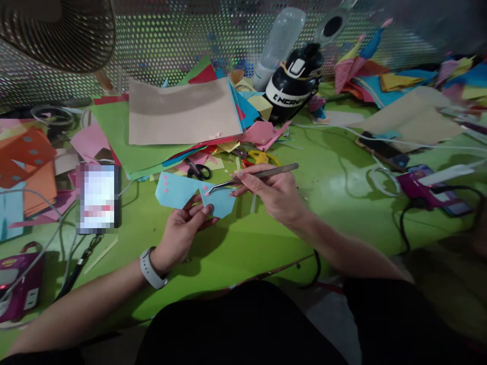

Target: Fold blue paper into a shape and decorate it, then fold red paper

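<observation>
A light blue paper cut-out [178,189] with two angular wings is pinched at its middle by my left hand [186,226], thumb on top. Small pink dots sit on both wings. My right hand [272,190] grips a pair of metal tweezers [262,174], their bent tip touching the right wing near a pink dot [206,194]. Black-handled scissors [199,170] lie just behind the paper. Beyond my right hand is a yellow-handled tool [262,157], partly hidden.
Stacked coloured paper [182,114] lies at the back, beside a black bottle [292,86]. A phone [98,200] stands left, near orange paper [28,157]. A fan [57,33] is at upper left. Cables and a dark phone [384,151] lie right on the green table [243,253].
</observation>
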A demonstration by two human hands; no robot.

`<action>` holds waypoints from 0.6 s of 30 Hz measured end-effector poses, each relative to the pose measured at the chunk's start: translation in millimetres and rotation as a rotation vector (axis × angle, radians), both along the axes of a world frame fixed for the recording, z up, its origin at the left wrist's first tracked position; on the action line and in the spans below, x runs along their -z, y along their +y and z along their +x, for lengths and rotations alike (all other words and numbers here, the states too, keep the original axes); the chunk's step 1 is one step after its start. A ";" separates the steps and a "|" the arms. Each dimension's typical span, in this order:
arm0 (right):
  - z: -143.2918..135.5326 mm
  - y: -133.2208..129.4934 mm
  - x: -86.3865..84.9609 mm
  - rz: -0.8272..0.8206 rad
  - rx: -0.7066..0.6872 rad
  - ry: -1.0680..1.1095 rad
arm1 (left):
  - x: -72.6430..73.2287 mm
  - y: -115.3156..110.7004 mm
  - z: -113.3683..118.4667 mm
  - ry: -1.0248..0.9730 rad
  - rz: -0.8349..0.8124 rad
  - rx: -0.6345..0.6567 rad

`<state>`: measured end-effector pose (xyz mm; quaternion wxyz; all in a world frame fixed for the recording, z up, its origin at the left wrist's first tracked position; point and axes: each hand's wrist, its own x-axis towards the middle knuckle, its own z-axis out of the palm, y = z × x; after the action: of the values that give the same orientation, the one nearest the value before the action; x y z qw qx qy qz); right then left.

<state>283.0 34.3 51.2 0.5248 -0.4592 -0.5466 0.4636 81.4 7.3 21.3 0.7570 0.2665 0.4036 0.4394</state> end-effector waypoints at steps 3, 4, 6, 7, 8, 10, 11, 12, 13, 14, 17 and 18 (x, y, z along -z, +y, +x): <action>-1.4 -2.4 -4.1 0.020 0.008 -0.036 | -0.4 -0.1 0.1 -0.009 -0.007 -0.004; -1.6 -3.0 -5.0 0.027 0.009 -0.043 | -0.9 -0.1 0.1 -0.009 -0.012 -0.006; -1.7 -3.7 -5.9 0.040 0.010 -0.043 | -2.3 0.0 -0.1 -0.011 -0.025 -0.014; -1.6 -4.0 -6.1 0.042 0.010 -0.039 | -3.0 0.0 -0.2 -0.012 -0.031 -0.016; -1.4 -4.0 -6.1 0.040 0.011 -0.037 | -3.5 0.0 -0.3 -0.012 -0.036 -0.019; -1.0 -4.0 -5.7 0.034 0.009 -0.046 | -4.2 -0.1 -0.7 -0.011 -0.038 -0.019; -0.9 -3.8 -5.3 0.035 0.008 -0.051 | -4.2 -0.2 -0.9 -0.009 -0.036 -0.017; -0.7 -3.7 -4.8 0.039 0.009 -0.052 | -4.2 -0.2 -1.1 -0.009 -0.033 -0.015; -0.6 -3.4 -4.3 0.047 0.010 -0.046 | -4.1 -0.1 -1.2 -0.009 -0.030 -0.014; -0.6 -3.2 -3.8 0.052 0.012 -0.038 | -3.9 0.0 -1.3 -0.012 -0.026 -0.014; -0.6 -3.0 -3.0 0.055 0.009 -0.023 | -3.3 0.6 -1.3 -0.030 -0.016 -0.011; -0.6 -3.0 -2.9 0.052 0.003 -0.028 | -3.0 0.6 -1.3 -0.036 -0.012 -0.009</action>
<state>282.5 31.3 54.2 0.5295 -0.4526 -0.5650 0.4422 80.2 7.9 24.4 0.7638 0.2520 0.3937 0.4450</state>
